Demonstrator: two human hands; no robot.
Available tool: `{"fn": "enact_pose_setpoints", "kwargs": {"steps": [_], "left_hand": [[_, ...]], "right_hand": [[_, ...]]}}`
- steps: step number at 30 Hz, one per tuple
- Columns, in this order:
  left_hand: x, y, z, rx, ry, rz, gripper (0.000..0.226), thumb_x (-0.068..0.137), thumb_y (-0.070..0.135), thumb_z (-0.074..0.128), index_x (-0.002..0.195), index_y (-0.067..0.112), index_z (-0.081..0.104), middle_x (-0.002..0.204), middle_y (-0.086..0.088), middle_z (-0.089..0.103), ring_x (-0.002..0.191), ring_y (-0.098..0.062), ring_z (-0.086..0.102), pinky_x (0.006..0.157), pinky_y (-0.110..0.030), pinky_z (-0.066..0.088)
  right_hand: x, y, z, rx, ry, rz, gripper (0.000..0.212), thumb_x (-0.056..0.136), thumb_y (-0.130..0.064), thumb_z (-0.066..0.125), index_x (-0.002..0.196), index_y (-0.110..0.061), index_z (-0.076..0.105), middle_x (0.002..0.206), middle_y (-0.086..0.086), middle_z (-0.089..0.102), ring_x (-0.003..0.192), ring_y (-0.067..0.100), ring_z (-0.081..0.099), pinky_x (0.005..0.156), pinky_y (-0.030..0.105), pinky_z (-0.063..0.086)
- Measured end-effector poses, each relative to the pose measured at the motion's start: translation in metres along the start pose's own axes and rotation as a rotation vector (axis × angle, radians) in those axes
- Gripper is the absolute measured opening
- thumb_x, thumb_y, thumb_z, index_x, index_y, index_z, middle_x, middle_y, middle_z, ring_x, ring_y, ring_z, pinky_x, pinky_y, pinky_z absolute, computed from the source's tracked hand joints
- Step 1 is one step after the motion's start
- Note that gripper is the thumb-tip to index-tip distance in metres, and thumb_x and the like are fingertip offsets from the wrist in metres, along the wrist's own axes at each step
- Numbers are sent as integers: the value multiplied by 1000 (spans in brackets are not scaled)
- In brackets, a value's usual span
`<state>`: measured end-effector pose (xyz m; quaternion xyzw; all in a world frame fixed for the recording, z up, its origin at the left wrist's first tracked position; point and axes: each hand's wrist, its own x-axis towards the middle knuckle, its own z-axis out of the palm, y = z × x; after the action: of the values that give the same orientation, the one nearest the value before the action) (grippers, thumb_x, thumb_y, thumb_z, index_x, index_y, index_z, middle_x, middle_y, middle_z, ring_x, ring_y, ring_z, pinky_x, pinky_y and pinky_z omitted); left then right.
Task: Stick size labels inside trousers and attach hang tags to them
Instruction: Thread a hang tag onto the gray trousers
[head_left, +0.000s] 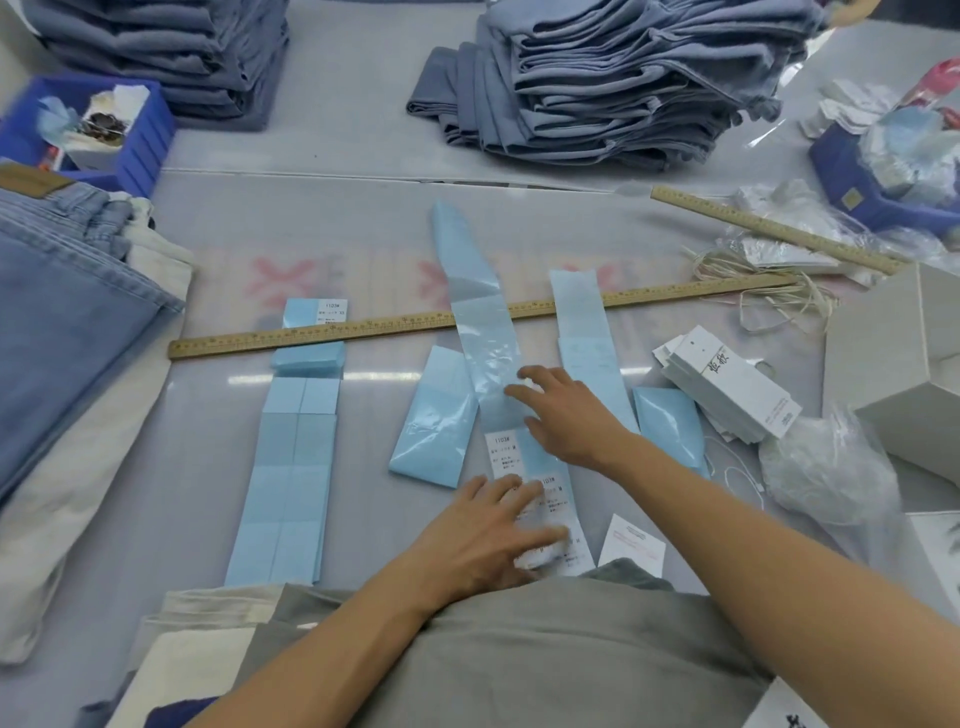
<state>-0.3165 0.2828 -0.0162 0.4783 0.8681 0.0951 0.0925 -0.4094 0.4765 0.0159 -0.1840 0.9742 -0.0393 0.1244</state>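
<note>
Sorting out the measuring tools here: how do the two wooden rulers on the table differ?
The long wooden ruler lies nearly level across the table's middle, while the shorter wooden ruler slants at the far right. Pale blue label strips cross over the long one; the shorter one rests on clear plastic bags. Both are tan with printed scale marks, and neither hand touches them.

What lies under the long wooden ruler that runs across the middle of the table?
Under the long wooden ruler lie a stack of blue label sheets and two pale blue backing strips. The parts directly beneath the ruler are covered and cannot be seen.
</note>
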Motion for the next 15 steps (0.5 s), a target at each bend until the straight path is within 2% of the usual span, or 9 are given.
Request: {"fn": "enact_pose_setpoints", "kwargs": {"steps": [2,5,8,10,11,13,15], "left_hand": [[2,3,3,133,-14,163,41,100,46,42,141,46,49,156,-7,42,141,-33,43,110,-53,41],[5,5,6,223,-67,260,43,103,38,46,146,44,44,157,-9,41,143,-34,40,113,-57,37],[4,9,5,283,-59,265,38,101,40,34,132,45,56,146,-8,54,134,-32,53,108,-50,46],[5,7,2,263,-54,172,35,99,45,39,126,43,61,147,-8,55,134,-32,54,107,-44,47],[6,5,2,218,-54,122,34,99,43,45,130,40,57,154,-11,47,140,-35,46,112,-46,41],[11,-4,5,101,-119,1,45,101,32,49,145,33,41,166,-17,20,153,-40,19,122,-51,20],[17,-15,1,82,-138,-80,54,101,20,47,151,32,31,169,-17,7,155,-39,7,124,-50,9]], "right_hand": [[-17,2,1,57,-25,-18,44,101,-20,54,145,-24,49,152,5,40,135,27,40,104,43,43],[-41,13,-4,166,-85,50,37,102,-21,55,139,-22,57,140,2,50,127,23,47,103,37,43],[-61,23,-14,244,-42,122,31,102,-22,56,133,-23,61,132,-1,57,119,17,54,100,33,45],[-73,27,-23,310,-7,173,28,101,-23,57,128,-25,63,121,-5,62,105,12,60,95,36,51],[-79,28,-27,329,-2,196,26,101,-23,57,126,-26,64,115,-7,64,100,10,61,93,38,52],[-90,27,-34,349,-18,226,24,100,-22,59,123,-27,66,108,-9,65,96,10,62,92,39,53],[-101,21,-43,382,-26,234,23,100,-21,60,121,-26,68,106,-11,66,96,10,63,92,38,53]]}}
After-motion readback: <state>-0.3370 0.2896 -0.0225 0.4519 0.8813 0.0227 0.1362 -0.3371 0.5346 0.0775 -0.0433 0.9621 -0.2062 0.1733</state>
